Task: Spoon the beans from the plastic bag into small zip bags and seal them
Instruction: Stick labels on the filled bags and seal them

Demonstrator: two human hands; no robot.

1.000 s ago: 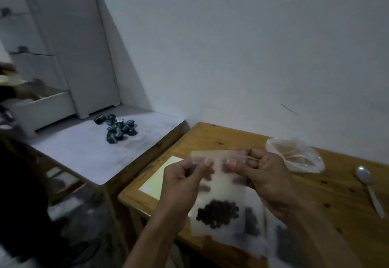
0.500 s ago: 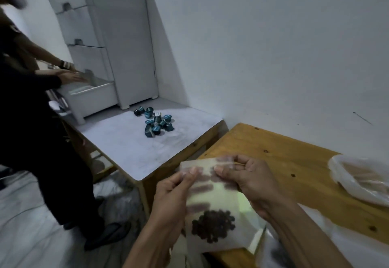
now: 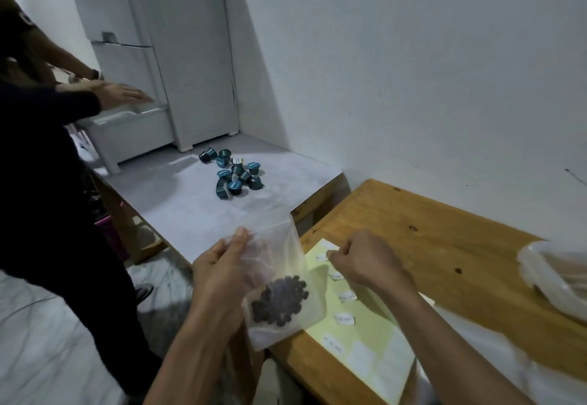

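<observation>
The small zip bag (image 3: 286,280) was pinched at its upper edge by the left hand (image 3: 222,272), thumb and fingers clamped on the film, the beans (image 3: 279,301) pooled below those fingers. The right hand (image 3: 362,261), fingers curled over the label sheet (image 3: 365,325), gripped nothing discernible. A label would best be peeled cleanly and pressed flat, the bag kept upright.

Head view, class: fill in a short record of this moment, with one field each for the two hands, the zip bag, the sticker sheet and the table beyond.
left hand: pinches the zip bag's upper edge
right hand: curled at the label sheet; what it holds is unclear
small zip bag: dark beans pooled at the bottom
label sheet: yellow, on the wooden table
grey table: teal capsules in a loose heap
</observation>
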